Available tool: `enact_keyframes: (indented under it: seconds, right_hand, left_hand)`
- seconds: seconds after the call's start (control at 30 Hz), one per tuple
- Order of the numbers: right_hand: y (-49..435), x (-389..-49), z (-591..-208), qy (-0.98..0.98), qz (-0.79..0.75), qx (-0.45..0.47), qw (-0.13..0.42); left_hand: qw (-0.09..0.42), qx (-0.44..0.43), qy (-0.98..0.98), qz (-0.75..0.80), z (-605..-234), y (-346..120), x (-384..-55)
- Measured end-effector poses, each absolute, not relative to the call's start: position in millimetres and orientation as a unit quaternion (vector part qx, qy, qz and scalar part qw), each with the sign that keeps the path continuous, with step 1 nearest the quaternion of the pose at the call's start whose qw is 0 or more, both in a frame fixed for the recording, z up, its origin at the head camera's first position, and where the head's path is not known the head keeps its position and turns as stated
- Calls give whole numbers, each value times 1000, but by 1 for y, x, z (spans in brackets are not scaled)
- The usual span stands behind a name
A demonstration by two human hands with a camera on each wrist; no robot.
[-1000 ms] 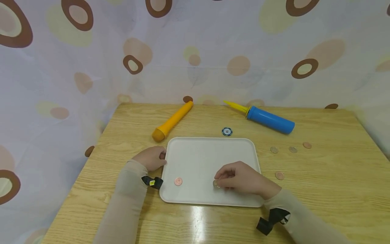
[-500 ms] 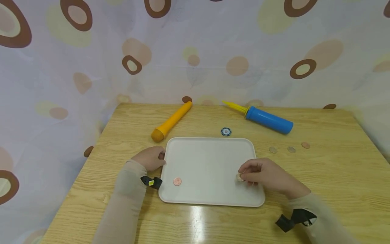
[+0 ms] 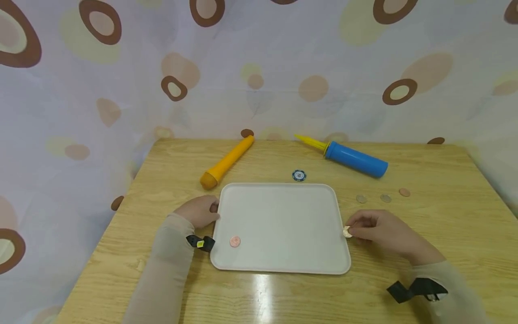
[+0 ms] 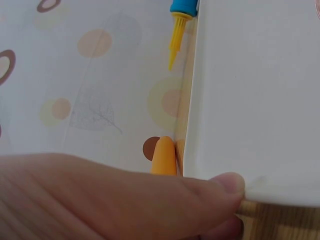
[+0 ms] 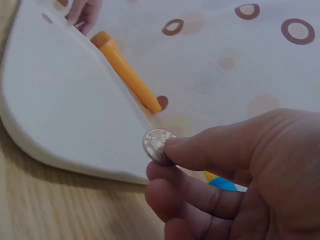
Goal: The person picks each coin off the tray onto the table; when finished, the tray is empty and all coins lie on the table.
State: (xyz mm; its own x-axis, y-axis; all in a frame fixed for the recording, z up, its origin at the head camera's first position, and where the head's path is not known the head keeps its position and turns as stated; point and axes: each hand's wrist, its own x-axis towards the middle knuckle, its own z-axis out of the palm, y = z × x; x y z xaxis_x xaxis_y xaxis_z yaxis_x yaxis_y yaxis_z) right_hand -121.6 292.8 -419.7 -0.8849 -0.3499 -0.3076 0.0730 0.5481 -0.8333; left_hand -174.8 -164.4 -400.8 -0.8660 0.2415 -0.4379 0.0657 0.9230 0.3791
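My right hand [image 3: 382,231] pinches a silver coin [image 5: 156,144] between thumb and fingers, just at the right rim of the white tray [image 3: 279,225]. In the right wrist view the coin is tilted up, its face showing. My left hand [image 3: 198,210] grips the tray's left edge, the thumb [image 4: 227,185] on top of the rim and other fingers partly hidden below. A copper coin [image 3: 235,241] lies inside the tray, toward its left front. Two silver coins [image 3: 361,199] and a copper coin [image 3: 404,192] lie on the table right of the tray.
Behind the tray lie an orange toy microphone [image 3: 226,163], a blue poker chip [image 3: 299,175] and a blue hand pump [image 3: 356,159] with a yellow nozzle. A patterned cloth [image 3: 259,67] hangs at the back edge of the wooden table [image 3: 226,297].
My right hand has carried the silver coin rightward from over the tray to its right rim. A copper coin seen earlier right of the tray is now out of sight. My left hand stays put.
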Motion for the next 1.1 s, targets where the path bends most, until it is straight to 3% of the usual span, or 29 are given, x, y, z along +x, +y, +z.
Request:
enact_keyframes:
  seconds: [0.5, 1.1]
  right_hand:
    - [363, -123, -414, 931, -313, -37, 182]
    - [364, -127, -416, 962, -223, -32, 152]
  left_hand:
    - [237, 88, 951, 179, -404, -165, -173]
    - [243, 85, 950, 176, -406, -166, -177]
